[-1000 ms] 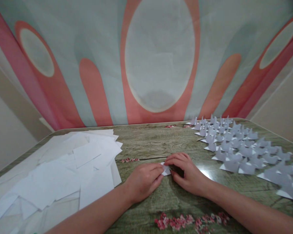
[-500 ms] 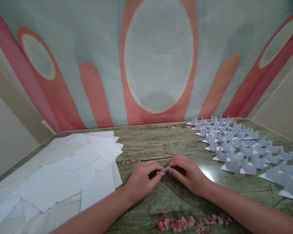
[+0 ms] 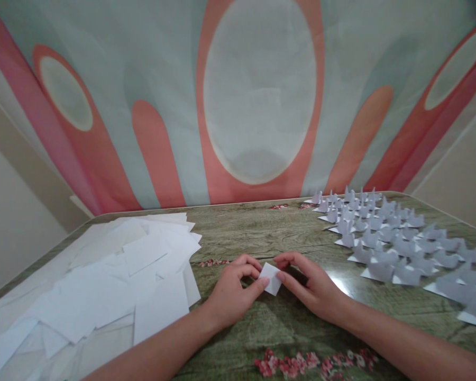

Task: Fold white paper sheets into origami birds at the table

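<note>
- Wood-grain table [image 3: 254, 230], green-brown, spreads beneath everything and ends in a pale far edge; the clock directions below are taken from the square between the hands, with 12 straight ahead.
- Pink blossoms [image 3: 289, 364] printed on the tabletop lie nearest, at 5 o'clock.
- Left hand [image 3: 235, 290] comes in from 8 o'clock, its fingers curled, with the square's left corner pinched between thumb and fingertips.
- Right hand [image 3: 311, 283] reaches in from 4 o'clock, loosely curved; its thumb touches the square's right corner while the index finger arches just beyond. Whether this hand truly grips I cannot tell.
- Square [image 3: 271, 280], small, white and folded, sits between the two hands, one corner towards the wearer. Whether it rests on the table or is slightly raised is unclear.
- Sheets [image 3: 99, 288], white and loosely overlapping at odd angles, cover the table at 9 o'clock, beside the left forearm.
- Glare [image 3: 340, 286] shines on the tabletop at 3 o'clock, just beyond the right wrist.
- Paper birds [image 3: 403, 246], white and folded, stand close together in slanting rows from 3 round to 1 o'clock.
- Smaller blossoms [image 3: 278, 207] are printed by the far edge, at 12 o'clock.
- Backdrop [image 3: 257, 95], coral and grey-green with pale ovals, rises behind the table at 12.
</note>
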Demonstrator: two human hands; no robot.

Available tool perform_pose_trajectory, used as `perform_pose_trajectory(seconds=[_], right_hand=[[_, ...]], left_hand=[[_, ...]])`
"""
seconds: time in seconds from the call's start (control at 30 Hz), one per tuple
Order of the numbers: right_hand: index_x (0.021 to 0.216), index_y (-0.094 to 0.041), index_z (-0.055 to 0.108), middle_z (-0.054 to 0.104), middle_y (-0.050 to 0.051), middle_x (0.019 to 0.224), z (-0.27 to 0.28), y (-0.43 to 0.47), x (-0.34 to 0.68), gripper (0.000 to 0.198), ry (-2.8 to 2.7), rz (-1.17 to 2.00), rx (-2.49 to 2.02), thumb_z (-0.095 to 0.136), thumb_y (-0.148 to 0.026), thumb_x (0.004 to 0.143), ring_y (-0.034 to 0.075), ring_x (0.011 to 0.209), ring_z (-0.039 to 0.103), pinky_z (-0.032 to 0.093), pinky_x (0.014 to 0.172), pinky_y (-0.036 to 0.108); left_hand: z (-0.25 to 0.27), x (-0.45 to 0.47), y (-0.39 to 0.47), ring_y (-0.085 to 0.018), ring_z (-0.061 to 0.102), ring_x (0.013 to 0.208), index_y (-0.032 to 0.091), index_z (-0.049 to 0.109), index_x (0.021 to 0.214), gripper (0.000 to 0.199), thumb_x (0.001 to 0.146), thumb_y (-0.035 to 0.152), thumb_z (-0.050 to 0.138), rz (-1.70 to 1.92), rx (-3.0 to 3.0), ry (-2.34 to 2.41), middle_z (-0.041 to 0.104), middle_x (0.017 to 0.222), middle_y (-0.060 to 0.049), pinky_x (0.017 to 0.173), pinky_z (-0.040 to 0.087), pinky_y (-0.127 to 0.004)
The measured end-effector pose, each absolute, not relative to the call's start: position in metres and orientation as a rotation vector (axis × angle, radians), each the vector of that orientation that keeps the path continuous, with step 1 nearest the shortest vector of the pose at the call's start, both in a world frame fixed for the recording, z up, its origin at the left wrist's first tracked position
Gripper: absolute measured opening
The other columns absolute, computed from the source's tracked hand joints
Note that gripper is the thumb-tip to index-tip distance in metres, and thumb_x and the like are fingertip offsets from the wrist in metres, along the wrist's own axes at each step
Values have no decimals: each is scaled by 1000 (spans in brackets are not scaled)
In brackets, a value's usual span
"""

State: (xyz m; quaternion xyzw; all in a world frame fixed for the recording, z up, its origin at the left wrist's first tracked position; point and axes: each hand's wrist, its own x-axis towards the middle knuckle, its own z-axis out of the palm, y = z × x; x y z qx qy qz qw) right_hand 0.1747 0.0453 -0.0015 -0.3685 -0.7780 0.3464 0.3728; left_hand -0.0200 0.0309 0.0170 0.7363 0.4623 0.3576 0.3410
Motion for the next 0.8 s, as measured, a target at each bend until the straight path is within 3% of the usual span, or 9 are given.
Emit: perform_pose_trajectory(seconds=[0.1,0.2,0.33,0.57,0.8], right_hand=[[99,-20,51,59,2,87,0,45,174,15,-1990,922,-948,50,-23,85,15,80,55,43,73,27],[95,-20,52,58,2,84,-2,48,174,12,-1984,891,-1002,50,-20,83,16,79,54,43,72,28],[89,-19,56,59,2,83,-5,54,176,10,-1960,818,-1128,51,-18,80,17,81,53,41,73,29],[85,-17,58,58,0,73,0,58,176,11,-1834,1106,-1079,51,-24,82,12,68,52,41,63,23],[83,-17,61,58,-1,71,0,58,177,12,-1913,1099,-1008,54,-26,82,12,67,52,41,61,23]], left_hand=[[16,-20,32,-16,57,86,16,63,65,15,80,20,59,893,1942,1200,60,88,-4,81,42,-29],[15,-20,32,-18,54,93,19,65,86,10,81,26,59,901,2025,1237,59,96,-4,86,41,-31],[13,-23,30,-20,47,108,22,55,110,33,78,21,62,933,2201,1216,53,113,-6,95,37,-35],[8,-26,31,-19,45,112,23,56,108,35,75,12,62,916,2297,1110,47,119,-7,96,39,-32],[7,-27,31,-14,56,91,20,63,93,17,82,11,54,957,2353,987,59,98,-5,81,46,-25]])
